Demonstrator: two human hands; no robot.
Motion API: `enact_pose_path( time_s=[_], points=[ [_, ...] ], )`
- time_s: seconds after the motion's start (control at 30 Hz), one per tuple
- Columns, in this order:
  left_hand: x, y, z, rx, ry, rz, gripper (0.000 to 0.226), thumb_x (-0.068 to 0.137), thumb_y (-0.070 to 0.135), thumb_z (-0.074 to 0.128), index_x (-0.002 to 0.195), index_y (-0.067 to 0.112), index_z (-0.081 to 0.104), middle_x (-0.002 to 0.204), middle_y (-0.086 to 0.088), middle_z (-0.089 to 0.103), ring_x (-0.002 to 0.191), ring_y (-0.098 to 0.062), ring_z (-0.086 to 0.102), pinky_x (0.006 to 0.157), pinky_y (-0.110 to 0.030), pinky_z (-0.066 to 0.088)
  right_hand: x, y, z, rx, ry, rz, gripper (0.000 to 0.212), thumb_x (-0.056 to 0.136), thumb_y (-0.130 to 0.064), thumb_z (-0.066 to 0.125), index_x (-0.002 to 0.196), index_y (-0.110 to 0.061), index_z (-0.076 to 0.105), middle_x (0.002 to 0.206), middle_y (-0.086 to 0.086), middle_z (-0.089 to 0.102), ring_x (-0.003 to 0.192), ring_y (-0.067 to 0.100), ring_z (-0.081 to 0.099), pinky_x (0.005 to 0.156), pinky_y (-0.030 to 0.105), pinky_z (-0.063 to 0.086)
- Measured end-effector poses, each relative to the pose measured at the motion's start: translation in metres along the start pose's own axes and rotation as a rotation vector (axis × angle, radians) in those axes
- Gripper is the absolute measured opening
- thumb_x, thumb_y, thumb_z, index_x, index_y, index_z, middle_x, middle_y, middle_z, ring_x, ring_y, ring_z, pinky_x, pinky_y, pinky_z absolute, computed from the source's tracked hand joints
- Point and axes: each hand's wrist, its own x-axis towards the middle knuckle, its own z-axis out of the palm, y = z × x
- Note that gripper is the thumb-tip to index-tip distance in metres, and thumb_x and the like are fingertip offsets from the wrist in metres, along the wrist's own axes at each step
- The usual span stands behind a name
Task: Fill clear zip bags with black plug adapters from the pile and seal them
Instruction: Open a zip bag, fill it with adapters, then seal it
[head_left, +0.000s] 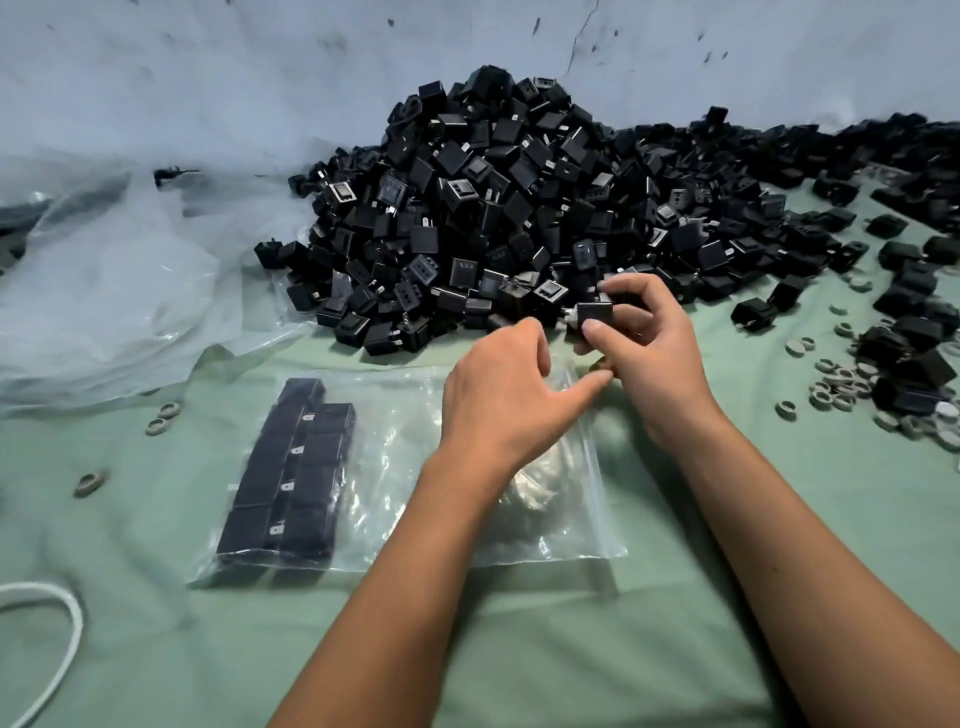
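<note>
A big pile of black plug adapters lies at the back of the green cloth. In front of it lies a clear zip bag with two neat rows of adapters packed along its left side. My right hand pinches one black adapter just above the bag's upper right corner, at the pile's front edge. My left hand hovers over the bag's top edge with curled fingers; its fingertips are at the bag's mouth, and whether they pinch the plastic is hidden.
A large crumpled clear plastic sheet covers the left. Loose adapters and several grey rings are scattered at the right. Single rings lie on the cloth at the left. A white cord loop sits at the lower left.
</note>
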Motion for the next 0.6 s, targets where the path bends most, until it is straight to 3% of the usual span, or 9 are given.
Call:
enact_pose_path(
  time_s=[0.1, 0.17, 0.23, 0.3, 0.4, 0.47, 0.6],
  points=[
    [-0.005, 0.0, 0.004, 0.09, -0.084, 0.017, 0.057, 0.064, 0.079, 0.065, 0.073, 0.027, 0.042, 0.07, 0.011, 0.054, 0.066, -0.008, 0.05, 0.052, -0.031, 0.033, 0.0, 0.003, -0.004, 0.083, -0.021, 0.107, 0.029, 0.095, 0.004, 0.064, 0.112, -0.019, 0.072, 0.086, 0.01, 0.07, 0.069, 0.02, 0.067, 0.055, 0.028, 0.054],
    [-0.006, -0.001, 0.008, 0.061, -0.109, -0.017, 0.042, 0.07, 0.06, 0.071, 0.073, 0.027, 0.045, 0.071, 0.01, 0.056, 0.068, -0.013, 0.054, 0.053, -0.031, 0.036, 0.0, 0.003, -0.007, 0.144, -0.045, 0.181, 0.029, 0.093, 0.007, 0.067, 0.11, -0.015, 0.075, 0.084, 0.002, 0.07, 0.07, 0.022, 0.067, 0.059, 0.027, 0.056],
    [-0.005, -0.004, 0.008, -0.016, -0.119, -0.093, 0.024, 0.075, 0.04, 0.07, 0.07, 0.024, 0.053, 0.072, 0.008, 0.06, 0.071, -0.018, 0.059, 0.058, -0.03, 0.042, 0.001, 0.0, -0.013, 0.233, -0.094, 0.231, 0.034, 0.088, 0.01, 0.07, 0.114, -0.01, 0.073, 0.086, 0.002, 0.072, 0.074, 0.023, 0.071, 0.064, 0.025, 0.059],
    [-0.001, -0.008, 0.007, -0.12, -0.117, -0.179, 0.02, 0.075, 0.032, 0.067, 0.064, 0.02, 0.056, 0.066, 0.006, 0.061, 0.067, -0.017, 0.059, 0.057, -0.028, 0.041, 0.0, -0.004, -0.022, 0.278, -0.194, 0.27, 0.036, 0.08, 0.007, 0.074, 0.114, -0.005, 0.071, 0.089, 0.006, 0.074, 0.074, 0.022, 0.074, 0.063, 0.023, 0.059],
    [0.001, -0.008, 0.002, -0.207, -0.071, -0.225, 0.033, 0.075, 0.03, 0.061, 0.053, 0.014, 0.044, 0.046, 0.007, 0.042, 0.049, -0.015, 0.041, 0.049, -0.026, 0.029, -0.003, -0.008, -0.032, 0.126, -0.477, 0.407, 0.04, 0.073, 0.0, 0.075, 0.113, 0.0, 0.068, 0.099, 0.018, 0.075, 0.073, 0.025, 0.074, 0.055, 0.023, 0.057],
    [0.001, -0.005, -0.002, -0.232, -0.033, -0.214, 0.033, 0.074, 0.029, 0.056, 0.052, 0.014, 0.037, 0.044, 0.004, 0.032, 0.049, -0.018, 0.031, 0.048, -0.028, 0.025, -0.007, -0.01, -0.033, -0.03, -0.621, 0.459, 0.044, 0.073, -0.004, 0.077, 0.115, 0.002, 0.067, 0.099, 0.021, 0.075, 0.072, 0.024, 0.074, 0.054, 0.024, 0.057],
    [0.001, 0.001, -0.007, -0.217, -0.001, -0.116, 0.032, 0.079, 0.027, 0.055, 0.054, 0.012, 0.042, 0.047, 0.003, 0.04, 0.05, -0.019, 0.04, 0.049, -0.032, 0.032, -0.012, -0.018, -0.024, -0.28, -0.71, 0.312, 0.037, 0.079, -0.006, 0.084, 0.114, -0.007, 0.073, 0.095, 0.012, 0.077, 0.063, 0.019, 0.065, 0.045, 0.024, 0.046]
  ],
)
